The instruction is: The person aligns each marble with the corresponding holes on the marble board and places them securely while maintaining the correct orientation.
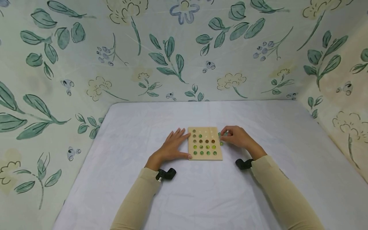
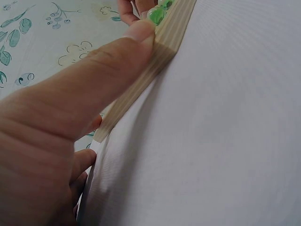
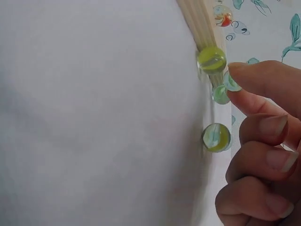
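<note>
Board [image 1: 212, 131], wooden, glass marbles [image 1: 201, 147] in rows, on white surface [image 1: 201, 195]. Left hand [image 1: 172, 148]: spread, touching board's edge. Right hand [image 1: 238, 136]: pinching green marble [image 3: 232, 82]; loose marbles [image 3: 217, 137] beside board.

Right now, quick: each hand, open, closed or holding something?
Left hand: open, spread against the left edge of the wooden board.
Right hand: closed, pinching a pale green marble.

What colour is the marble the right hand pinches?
The marble looks clear with pale green, best seen in the right wrist view.
</note>
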Motion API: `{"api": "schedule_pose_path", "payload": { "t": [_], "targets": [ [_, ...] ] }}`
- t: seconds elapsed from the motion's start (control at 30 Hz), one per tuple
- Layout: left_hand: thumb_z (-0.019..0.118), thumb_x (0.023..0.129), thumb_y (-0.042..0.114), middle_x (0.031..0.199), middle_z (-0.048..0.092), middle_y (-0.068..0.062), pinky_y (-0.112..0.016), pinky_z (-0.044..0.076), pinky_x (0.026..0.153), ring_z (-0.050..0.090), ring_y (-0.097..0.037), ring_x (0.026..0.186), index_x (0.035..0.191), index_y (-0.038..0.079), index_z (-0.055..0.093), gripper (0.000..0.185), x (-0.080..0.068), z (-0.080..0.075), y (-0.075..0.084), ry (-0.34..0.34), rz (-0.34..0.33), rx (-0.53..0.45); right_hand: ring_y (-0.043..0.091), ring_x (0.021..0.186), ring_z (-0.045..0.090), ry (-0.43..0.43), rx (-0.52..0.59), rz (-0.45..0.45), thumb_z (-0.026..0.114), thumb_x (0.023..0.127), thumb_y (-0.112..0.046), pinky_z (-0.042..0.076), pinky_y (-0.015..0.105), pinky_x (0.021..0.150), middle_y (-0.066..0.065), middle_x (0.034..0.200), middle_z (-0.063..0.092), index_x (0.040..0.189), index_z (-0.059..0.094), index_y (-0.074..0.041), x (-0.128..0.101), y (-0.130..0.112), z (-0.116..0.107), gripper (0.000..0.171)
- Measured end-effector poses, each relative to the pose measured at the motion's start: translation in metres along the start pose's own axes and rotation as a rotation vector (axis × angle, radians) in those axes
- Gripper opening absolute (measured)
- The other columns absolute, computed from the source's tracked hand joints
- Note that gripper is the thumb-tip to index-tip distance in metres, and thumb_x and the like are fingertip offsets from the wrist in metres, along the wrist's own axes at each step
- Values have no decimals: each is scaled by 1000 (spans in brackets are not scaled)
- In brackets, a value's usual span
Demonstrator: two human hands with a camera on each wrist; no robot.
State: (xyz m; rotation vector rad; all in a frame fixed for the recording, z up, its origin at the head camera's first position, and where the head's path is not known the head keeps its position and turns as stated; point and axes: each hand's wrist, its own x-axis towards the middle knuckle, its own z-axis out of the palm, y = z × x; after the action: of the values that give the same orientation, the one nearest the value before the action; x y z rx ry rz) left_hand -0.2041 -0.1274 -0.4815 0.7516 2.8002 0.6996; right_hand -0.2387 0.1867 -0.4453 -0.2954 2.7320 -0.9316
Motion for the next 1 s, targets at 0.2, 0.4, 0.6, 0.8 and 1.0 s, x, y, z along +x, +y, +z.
{"api": "schedule_pose_path", "payload": {
  "t": [0.2,0.4,0.6,0.8,1.0],
  "targets": [
    [71,73,66,161,11,-4,-39,-4,119,-1,-20,148,154,23,25,102,-1,0,-1,5,0,-7,19,62,45,6,11,-24,69,88,-26,36,27,52,4,69,48,100,67,-14,3,-7,-1,16],
    [70,72,67,161,11,-4,-39,-4,119,0,-20,148,154,23,26,103,0,0,-2,8,6,-13,18,59,44,3,6,-70,70,89,-26,36,27,51,3,66,48,100,67,-13,6,-14,-1,17],
    [70,72,68,161,11,-3,-38,-5,119,-1,-19,148,154,24,26,103,0,0,-3,6,3,-16,18,57,43,-1,7,-96,71,88,-25,35,26,50,3,65,47,99,67,-12,8,-20,0,17],
    [70,72,68,161,10,-1,-35,-7,118,-3,-17,148,154,25,25,103,0,1,-2,2,-8,-22,18,57,43,-14,23,-107,71,88,-24,35,26,49,3,65,47,99,68,-12,11,-24,3,17],
    [70,72,68,161,10,-3,-36,-7,119,-2,-18,148,154,25,25,103,-1,0,-1,-2,-2,-18,17,57,44,-38,37,-122,72,88,-24,35,25,49,3,65,47,99,68,-12,15,-26,6,17]
  ]
}}
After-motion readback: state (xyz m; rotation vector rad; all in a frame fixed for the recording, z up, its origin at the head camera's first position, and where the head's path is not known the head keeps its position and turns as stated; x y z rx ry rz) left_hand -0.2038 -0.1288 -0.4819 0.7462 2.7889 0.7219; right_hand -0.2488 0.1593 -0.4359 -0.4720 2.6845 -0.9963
